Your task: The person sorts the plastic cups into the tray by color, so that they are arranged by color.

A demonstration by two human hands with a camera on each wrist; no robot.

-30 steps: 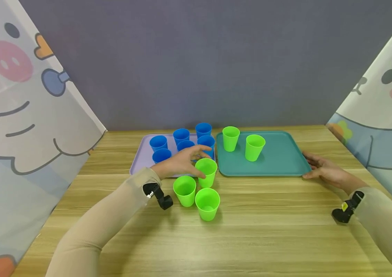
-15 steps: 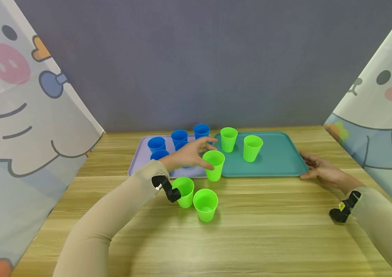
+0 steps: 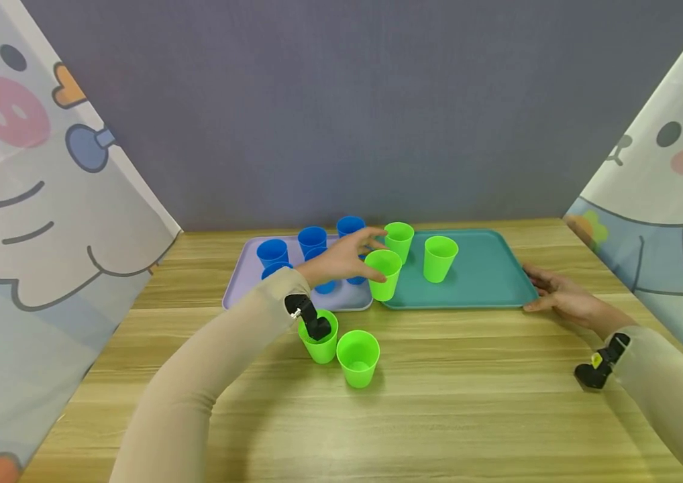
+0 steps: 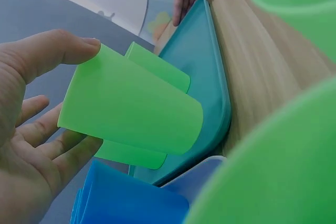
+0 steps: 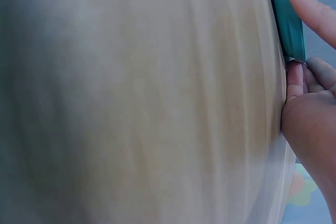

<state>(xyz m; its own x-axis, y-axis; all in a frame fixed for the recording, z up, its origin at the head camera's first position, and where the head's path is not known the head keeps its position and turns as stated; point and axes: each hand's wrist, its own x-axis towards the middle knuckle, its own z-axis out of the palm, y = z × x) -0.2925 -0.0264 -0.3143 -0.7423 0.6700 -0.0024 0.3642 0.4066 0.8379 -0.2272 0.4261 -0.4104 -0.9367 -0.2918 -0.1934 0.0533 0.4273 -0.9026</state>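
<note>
My left hand [image 3: 347,258] grips a green cup [image 3: 384,276] by its rim. The thumb [image 4: 79,51] is on one side and the fingers on the other, and the cup is held above the left front edge of the teal tray [image 3: 480,275]. Two other green cups stand on that tray, one at the back left [image 3: 400,238] and one nearer its middle [image 3: 440,260]. At the tray's right front corner my right hand [image 3: 567,300] holds the edge between thumb and fingers. Two more green cups, one left [image 3: 320,352] and one right [image 3: 358,359], stand upright on the table.
To the left lies a lilac tray [image 3: 239,285] with several blue cups [image 3: 273,251], some hidden behind my left hand and forearm. Both trays are side by side on the wooden table [image 3: 468,402]. A grey panel [image 3: 341,114] rises behind them.
The left hand has lifted the green cup from the table and carried it to the right and away from me, to the teal tray's edge. The right hand has stayed at the corner.
</note>
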